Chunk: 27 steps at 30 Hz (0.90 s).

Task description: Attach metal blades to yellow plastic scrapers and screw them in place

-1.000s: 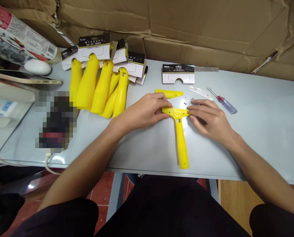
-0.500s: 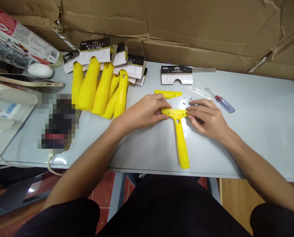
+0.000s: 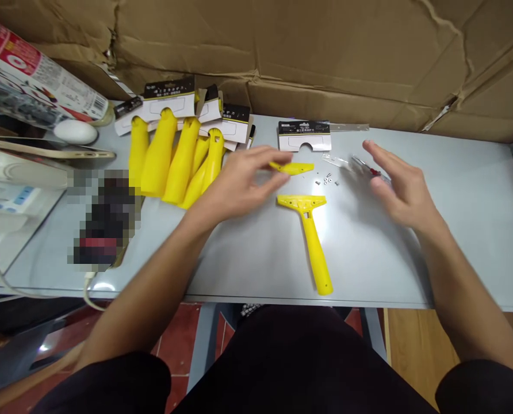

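Note:
A yellow scraper handle lies on the table in front of me, its wide head pointing away, with neither hand on it. My left hand is open beside a small yellow clamp strip; its fingertips overlap the strip's left end, and I cannot tell whether they touch it. My right hand is raised with fingers apart and holds nothing. Partly behind that hand lies a screwdriver. Several small screws and nuts are scattered between the strip and the screwdriver. A clear blade sleeve lies behind them.
Several yellow scraper handles with card headers are piled at the left. A black and white card lies at the back, before a cardboard wall. A blurred-out phone with a cable and a large bottle are farther left.
Both hands have let go of the scraper handle's head. The left hand has moved up and left to the yellow strip; the right has moved right, beside the screwdriver, and opened.

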{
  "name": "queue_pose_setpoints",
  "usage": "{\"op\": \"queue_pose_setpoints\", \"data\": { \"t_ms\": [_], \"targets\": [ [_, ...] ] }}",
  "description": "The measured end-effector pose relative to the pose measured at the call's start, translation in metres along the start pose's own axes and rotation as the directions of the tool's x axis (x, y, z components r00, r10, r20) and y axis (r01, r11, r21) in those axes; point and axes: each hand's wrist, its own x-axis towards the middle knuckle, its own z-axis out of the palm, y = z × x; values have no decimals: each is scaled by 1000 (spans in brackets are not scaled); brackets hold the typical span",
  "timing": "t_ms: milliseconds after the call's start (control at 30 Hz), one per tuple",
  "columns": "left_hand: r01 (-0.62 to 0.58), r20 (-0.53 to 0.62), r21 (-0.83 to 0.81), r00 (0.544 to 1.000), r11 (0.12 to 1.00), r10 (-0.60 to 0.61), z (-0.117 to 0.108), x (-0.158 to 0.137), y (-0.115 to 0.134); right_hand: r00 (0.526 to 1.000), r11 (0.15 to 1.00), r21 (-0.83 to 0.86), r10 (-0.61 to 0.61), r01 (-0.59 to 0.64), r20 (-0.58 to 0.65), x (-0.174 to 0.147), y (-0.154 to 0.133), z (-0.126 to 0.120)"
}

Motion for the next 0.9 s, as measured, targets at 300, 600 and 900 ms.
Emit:
{"op": "queue_pose_setpoints", "data": {
  "t_ms": [300,600,900],
  "targets": [
    [31,-423,-640,819,768,-386,45,9,-30,923,737,612,383,-287,-29,7,23,21],
    [103,-372,-706,788,700,-491,36,18,-34,885,821,492,426,-290,-188,10,23,-15],
    [70,-355,-747,798,661,-487,36,20,-40,902,856,-308,431,-416,-19,0,43,-52]
  ]
}}
